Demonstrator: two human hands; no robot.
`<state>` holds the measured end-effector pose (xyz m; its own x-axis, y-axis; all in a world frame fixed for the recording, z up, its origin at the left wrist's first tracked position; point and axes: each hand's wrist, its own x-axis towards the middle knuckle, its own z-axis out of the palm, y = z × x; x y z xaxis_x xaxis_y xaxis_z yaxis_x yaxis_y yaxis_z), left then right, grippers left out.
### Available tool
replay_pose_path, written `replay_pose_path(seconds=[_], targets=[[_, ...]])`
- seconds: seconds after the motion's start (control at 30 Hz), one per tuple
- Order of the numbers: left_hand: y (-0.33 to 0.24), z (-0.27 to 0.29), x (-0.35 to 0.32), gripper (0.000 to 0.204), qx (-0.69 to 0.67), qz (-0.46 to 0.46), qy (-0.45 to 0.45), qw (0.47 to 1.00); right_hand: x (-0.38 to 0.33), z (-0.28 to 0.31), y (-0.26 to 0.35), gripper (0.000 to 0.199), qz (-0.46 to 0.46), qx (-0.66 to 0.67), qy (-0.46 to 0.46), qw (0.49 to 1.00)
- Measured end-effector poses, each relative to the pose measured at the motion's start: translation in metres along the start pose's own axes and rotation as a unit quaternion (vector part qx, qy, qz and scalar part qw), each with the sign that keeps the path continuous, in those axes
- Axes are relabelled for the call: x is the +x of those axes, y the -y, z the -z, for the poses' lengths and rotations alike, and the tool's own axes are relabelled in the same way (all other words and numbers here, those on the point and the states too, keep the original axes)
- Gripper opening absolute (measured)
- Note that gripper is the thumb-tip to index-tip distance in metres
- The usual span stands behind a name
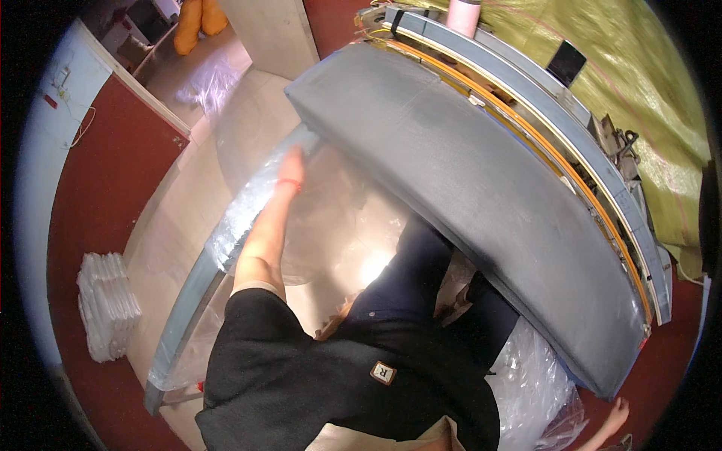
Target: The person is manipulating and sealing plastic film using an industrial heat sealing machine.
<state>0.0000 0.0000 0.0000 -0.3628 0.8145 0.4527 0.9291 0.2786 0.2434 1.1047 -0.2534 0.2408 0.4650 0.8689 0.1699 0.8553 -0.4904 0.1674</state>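
The person's left hand (294, 159) is blurred, its grip impossible to tell, at a plastic-wrapped grey strip (194, 297); right of that hand, a large grey panel (481, 180) reaches near the right hand (618, 413), grip also unclear

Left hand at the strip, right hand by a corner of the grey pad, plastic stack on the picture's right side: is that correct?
Not quite: the head view shows the plastic stack on the left, not the right. The left hand is at the strip, and the right hand is by a corner of the grey pad.
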Motion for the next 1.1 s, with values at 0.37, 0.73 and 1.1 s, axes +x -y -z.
replay_pose_path(seconds=[0.37, 0.73, 1.1], targets=[[0.052, 0.09, -0.065, 0.013, 0.007, 0.109, 0.016, 0.994, 0.054, 0.087, 0.365, 0.025, 0.216, 0.117, -0.126, 0.961], [-0.164, 0.234, -0.063, 0.014, -0.268, -0.183, -0.003, 0.946, -0.048, 0.123, 0.577, 0.018, 0.487, 0.468, 0.046, 0.736], [-0.35, 0.288, -0.035, 0.011, -0.414, -0.508, 0.086, 0.75, -0.116, 0.144, 0.612, 0.022, 0.508, 0.514, 0.389, 0.572]])
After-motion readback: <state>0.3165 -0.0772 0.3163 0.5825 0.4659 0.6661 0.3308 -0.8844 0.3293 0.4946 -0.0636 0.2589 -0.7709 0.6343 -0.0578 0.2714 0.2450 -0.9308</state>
